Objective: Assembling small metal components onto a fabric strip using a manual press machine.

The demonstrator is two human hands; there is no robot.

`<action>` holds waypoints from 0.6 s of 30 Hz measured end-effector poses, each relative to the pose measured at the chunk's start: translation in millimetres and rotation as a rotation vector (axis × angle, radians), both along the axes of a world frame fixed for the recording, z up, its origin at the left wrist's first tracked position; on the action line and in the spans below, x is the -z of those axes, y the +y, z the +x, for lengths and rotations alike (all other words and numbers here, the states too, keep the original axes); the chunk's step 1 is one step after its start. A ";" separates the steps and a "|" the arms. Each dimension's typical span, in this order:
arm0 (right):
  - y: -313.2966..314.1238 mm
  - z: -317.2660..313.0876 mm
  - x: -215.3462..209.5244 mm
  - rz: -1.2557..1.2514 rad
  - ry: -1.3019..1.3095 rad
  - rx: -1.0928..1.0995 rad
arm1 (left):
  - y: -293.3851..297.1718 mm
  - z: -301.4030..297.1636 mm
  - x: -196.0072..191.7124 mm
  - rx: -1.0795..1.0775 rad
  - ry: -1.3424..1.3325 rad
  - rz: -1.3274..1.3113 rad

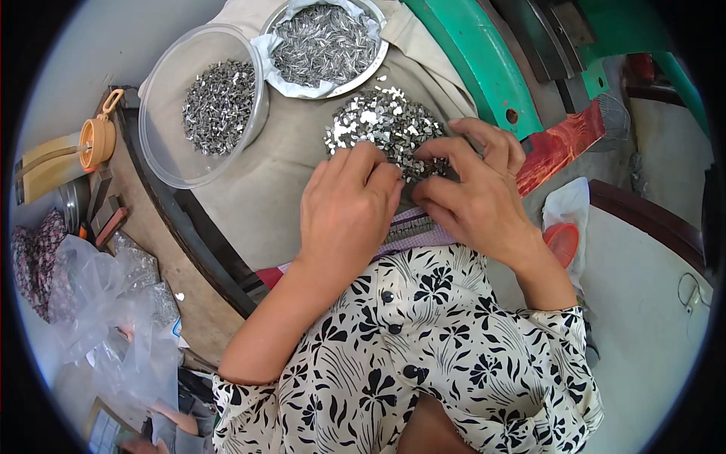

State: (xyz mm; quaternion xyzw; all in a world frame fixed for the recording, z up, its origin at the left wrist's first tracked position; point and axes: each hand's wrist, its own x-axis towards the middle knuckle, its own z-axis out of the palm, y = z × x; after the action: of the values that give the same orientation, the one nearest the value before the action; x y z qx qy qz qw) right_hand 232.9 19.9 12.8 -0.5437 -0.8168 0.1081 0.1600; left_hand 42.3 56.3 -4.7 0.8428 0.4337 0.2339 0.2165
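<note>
A loose pile of small shiny metal pieces point(378, 121) lies on a grey-beige cloth point(295, 181) in front of me. My left hand point(348, 204) is at the pile's near edge, its fingers curled and pressed together; whatever they pinch is hidden. My right hand point(480, 193) reaches in from the right with bent, spread fingers, the index fingertip touching the pile and the thumb apart from it. Just below the hands, close to my shirt, runs a row of metal pieces point(412, 229) along a purple checked cloth point(431, 238).
A clear round tub point(162, 125) with dark metal pieces stands at left, beside a paper-lined metal bowl point(378, 64) of slim silver pieces. A green machine frame point(484, 57) borders the right. Plastic bags point(113, 303) and an orange-lidded container point(97, 142) sit far left. Another person's arm point(178, 418) shows lower left.
</note>
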 end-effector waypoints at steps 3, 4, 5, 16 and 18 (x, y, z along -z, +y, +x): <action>-0.8 2.0 3.7 0.011 0.048 0.023 | -1.5 0.4 0.2 0.008 0.043 0.001; -1.8 2.3 6.3 0.011 0.048 0.023 | -1.9 -0.1 0.8 0.008 0.044 0.000; -3.6 2.2 9.2 0.025 0.062 0.036 | -2.1 -1.0 1.6 0.005 0.034 0.006; -3.4 7.3 7.3 0.033 0.090 0.064 | -1.5 -2.5 -1.7 -0.002 0.038 -0.012; -4.2 10.8 6.1 0.023 0.096 0.066 | -3.2 -9.5 -5.2 0.008 0.024 -0.046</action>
State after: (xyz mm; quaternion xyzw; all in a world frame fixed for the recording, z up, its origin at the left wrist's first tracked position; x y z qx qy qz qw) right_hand 243.7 15.7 6.8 -0.5625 -0.7910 0.1193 0.2090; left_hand 32.7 53.0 0.5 0.8421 0.4382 0.2127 0.2314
